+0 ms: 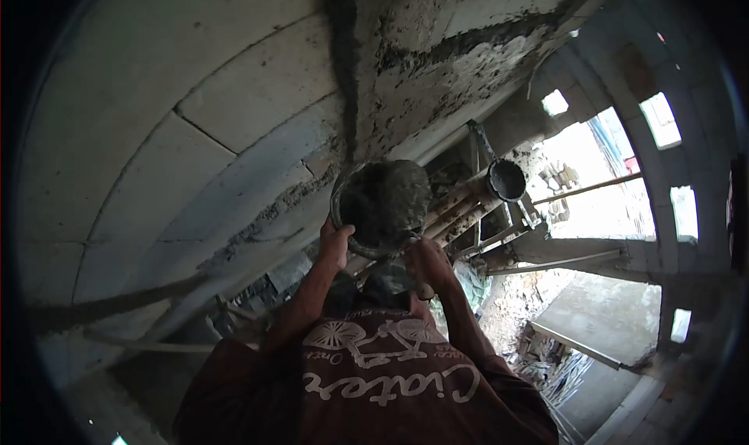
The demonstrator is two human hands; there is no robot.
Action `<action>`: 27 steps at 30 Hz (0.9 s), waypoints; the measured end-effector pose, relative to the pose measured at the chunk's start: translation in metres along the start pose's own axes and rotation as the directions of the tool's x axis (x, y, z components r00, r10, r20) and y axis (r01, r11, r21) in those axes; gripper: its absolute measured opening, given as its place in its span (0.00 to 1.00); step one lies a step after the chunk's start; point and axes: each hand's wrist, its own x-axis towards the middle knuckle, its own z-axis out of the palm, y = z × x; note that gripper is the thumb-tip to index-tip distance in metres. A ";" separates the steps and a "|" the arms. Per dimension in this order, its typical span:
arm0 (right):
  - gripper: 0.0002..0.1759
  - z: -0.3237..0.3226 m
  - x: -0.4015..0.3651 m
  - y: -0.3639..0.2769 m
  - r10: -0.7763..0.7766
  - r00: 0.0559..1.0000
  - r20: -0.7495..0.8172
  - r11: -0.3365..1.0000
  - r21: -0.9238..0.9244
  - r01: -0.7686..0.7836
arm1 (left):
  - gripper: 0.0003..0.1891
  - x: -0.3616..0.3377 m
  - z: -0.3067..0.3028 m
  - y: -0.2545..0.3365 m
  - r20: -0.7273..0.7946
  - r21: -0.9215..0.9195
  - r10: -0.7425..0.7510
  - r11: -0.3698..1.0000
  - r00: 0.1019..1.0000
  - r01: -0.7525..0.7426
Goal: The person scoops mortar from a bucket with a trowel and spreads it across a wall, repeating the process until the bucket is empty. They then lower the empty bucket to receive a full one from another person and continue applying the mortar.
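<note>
My left hand (335,243) grips the near-left rim of a round, dark bucket (360,247) held up in front of my chest. Grey wet mortar (396,195) shows at its mouth, filling the right side. My right hand (429,265) is wrapped round the handle of a trowel (424,291), whose butt sticks out below the fist. The trowel's blade is hidden among the mortar at the bucket's right side. Just beyond the bucket rises a wall of large pale blocks (257,101), with dark mortar smeared along its corner and joints.
A second round container (507,181) stands to the right by scaffold planks (460,207). A slanting wooden bar (589,187) crosses a bright opening in the wall. Far below right lie a grey slab (605,312) and a heap of thin scraps (554,367).
</note>
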 end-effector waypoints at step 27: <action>0.17 -0.091 0.267 -0.138 -0.773 -0.531 -0.347 0.308 -0.937 0.164 | 0.35 -0.049 -0.409 -0.215 -0.613 -0.097 -0.184 0.983 0.768 0.158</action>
